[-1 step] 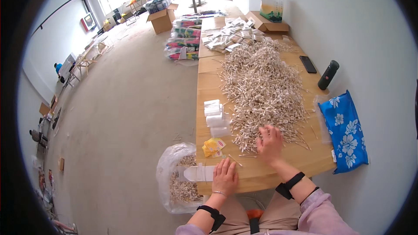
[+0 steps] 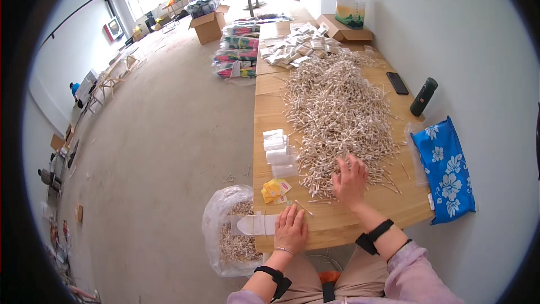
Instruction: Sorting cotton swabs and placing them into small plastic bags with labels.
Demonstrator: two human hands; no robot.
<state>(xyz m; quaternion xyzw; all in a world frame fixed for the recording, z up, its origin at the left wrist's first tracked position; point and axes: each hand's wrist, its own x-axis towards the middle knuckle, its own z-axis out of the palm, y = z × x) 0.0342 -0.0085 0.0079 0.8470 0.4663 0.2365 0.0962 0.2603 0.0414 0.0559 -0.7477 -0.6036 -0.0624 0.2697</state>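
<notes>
A large heap of cotton swabs (image 2: 340, 112) with white tips covers the middle of the wooden table. My right hand (image 2: 350, 183) reaches into the near edge of this heap, its fingers bent and apart among the swabs; I make out nothing gripped. Lying flat at the table's near edge, my left hand (image 2: 291, 231) rests its fingers beside and partly over the end of a flat clear-white plastic packet (image 2: 259, 224). A few yellow cards (image 2: 275, 190) and a single loose swab (image 2: 304, 208) are just beyond it. Small stacked white plastic bags (image 2: 279, 155) sit left of the heap.
A clear sack of swabs (image 2: 239, 253) stands below the table's left edge. Along the right lie a blue floral pouch (image 2: 450, 174), a dark bottle (image 2: 423, 97) and a phone (image 2: 397, 83). Filled small packs (image 2: 304, 45) and an open carton (image 2: 351, 35) are at the far end.
My right hand has shifted slightly farther into the swabs, and its fingers look more spread. My left hand stays in place.
</notes>
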